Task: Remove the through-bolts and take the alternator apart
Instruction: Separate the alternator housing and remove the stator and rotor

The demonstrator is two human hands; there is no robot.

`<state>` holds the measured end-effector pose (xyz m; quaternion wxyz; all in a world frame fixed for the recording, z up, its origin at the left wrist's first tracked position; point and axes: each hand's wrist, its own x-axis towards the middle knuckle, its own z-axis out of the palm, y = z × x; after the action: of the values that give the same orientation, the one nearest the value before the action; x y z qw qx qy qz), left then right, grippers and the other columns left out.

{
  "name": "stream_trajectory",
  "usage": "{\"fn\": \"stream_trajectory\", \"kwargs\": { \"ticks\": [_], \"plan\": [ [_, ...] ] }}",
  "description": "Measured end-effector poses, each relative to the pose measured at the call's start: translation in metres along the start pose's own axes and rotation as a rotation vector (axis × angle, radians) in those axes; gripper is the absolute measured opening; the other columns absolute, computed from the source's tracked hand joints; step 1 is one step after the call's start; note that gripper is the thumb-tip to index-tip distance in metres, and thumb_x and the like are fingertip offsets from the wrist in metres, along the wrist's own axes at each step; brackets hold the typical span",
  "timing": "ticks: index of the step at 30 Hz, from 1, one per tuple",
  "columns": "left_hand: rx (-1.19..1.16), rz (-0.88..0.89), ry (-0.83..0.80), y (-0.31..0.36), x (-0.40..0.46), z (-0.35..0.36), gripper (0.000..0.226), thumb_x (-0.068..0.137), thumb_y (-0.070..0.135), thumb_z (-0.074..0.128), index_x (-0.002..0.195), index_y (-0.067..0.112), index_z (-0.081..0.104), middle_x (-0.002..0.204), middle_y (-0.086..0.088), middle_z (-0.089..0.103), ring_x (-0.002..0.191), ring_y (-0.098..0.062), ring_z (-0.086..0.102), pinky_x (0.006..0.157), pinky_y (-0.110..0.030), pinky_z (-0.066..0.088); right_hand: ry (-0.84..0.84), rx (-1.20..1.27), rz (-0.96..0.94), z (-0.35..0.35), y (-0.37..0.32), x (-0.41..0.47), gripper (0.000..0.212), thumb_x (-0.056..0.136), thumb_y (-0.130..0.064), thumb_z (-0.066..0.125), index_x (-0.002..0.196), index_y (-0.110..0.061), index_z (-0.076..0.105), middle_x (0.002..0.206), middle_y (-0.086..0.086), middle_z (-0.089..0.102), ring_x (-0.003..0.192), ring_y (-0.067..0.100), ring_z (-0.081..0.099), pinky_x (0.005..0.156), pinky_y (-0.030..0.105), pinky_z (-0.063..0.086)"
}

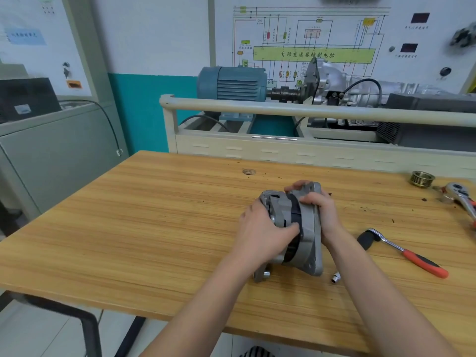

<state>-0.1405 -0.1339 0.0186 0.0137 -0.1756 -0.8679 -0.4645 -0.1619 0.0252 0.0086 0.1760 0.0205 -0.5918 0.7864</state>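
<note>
Head view, left to right. A grey cabinet (59, 150) stands beyond the left edge of the wooden desk (154, 215). Near the desk's middle lies the alternator (293, 228), on its side with its axis roughly level, clasped between both hands. The left hand (262, 233) covers the rear housing: its thumb lies across the top of the casing toward the dark stator band, and its other fingers curl round the far-left end, so the housing sits within the curl of the fingers. A mounting lug with a bolt head projects below this hand, close to the desk top. The right hand (324, 212) grips the front housing from the right: its fingers wrap over the upper rim of the plate, fingertips on the plate's left face, the palm behind the plate. Both hands are thus closed around the alternator, one on each half, with the stator band exposed between them.

Just right of the alternator's lower end a small socket (334, 277) lies on the desk. Farther right lies a ratchet (401, 251) with a red-and-black handle, clear of the hands. At the far right edge rest a brass-coloured pulley (422, 179) and, just beside it, a second ratchet (461, 197), partly cut off by the frame.
</note>
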Motion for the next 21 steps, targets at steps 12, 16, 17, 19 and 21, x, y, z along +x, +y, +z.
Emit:
{"fn": "stream_trajectory", "kwargs": {
  "ticks": [12, 16, 17, 19, 21],
  "plan": [
    [-0.149, 0.143, 0.092, -0.023, 0.007, -0.005, 0.015, 0.084, 0.037, 0.054, 0.074, 0.026, 0.056, 0.069, 0.005, 0.062, 0.061, -0.01, 0.056, 0.054, -0.024, 0.045, -0.023, -0.352, 0.068, -0.004, -0.007, -0.015, 0.066, 0.072, -0.07, 0.044, 0.102, -0.017, 0.068, 0.113, 0.007, 0.067, 0.108, 0.029, 0.06, 0.099, 0.044, 0.042],
    [-0.276, 0.126, 0.048, -0.023, 0.019, -0.011, 0.032, 0.081, 0.046, 0.054, 0.06, 0.022, 0.049, 0.059, 0.003, 0.056, 0.053, -0.015, 0.05, 0.054, -0.037, 0.044, -0.037, -0.398, 0.071, -0.008, -0.014, -0.022, 0.059, 0.081, -0.069, 0.045, 0.098, -0.018, 0.071, 0.105, 0.006, 0.069, 0.101, 0.023, 0.061, 0.1, 0.042, 0.04],
    [-0.29, 0.116, 0.03, -0.022, 0.023, -0.013, 0.032, 0.077, 0.048, 0.055, 0.058, 0.023, 0.048, 0.057, 0.004, 0.055, 0.053, -0.016, 0.05, 0.055, -0.036, 0.043, -0.039, -0.402, 0.079, -0.01, -0.016, -0.023, 0.057, 0.082, -0.068, 0.048, 0.097, -0.019, 0.072, 0.105, 0.006, 0.069, 0.102, 0.023, 0.061, 0.103, 0.044, 0.039],
    [-0.323, 0.084, 0.021, -0.021, 0.029, -0.016, 0.031, 0.071, 0.046, 0.058, 0.055, 0.022, 0.045, 0.053, 0.008, 0.053, 0.051, -0.014, 0.049, 0.056, -0.032, 0.04, -0.043, -0.393, 0.097, -0.012, -0.019, -0.025, 0.053, 0.08, -0.066, 0.056, 0.098, -0.019, 0.073, 0.106, 0.004, 0.07, 0.105, 0.023, 0.061, 0.106, 0.048, 0.037],
    [-0.361, 0.054, 0.009, -0.02, 0.034, -0.017, 0.031, 0.068, 0.044, 0.061, 0.055, 0.021, 0.046, 0.051, 0.008, 0.055, 0.05, -0.014, 0.052, 0.054, -0.028, 0.039, -0.045, -0.394, 0.11, -0.013, -0.022, -0.027, 0.053, 0.074, -0.062, 0.061, 0.101, -0.018, 0.073, 0.108, 0.002, 0.07, 0.106, 0.022, 0.061, 0.105, 0.046, 0.039]
  ]
}}
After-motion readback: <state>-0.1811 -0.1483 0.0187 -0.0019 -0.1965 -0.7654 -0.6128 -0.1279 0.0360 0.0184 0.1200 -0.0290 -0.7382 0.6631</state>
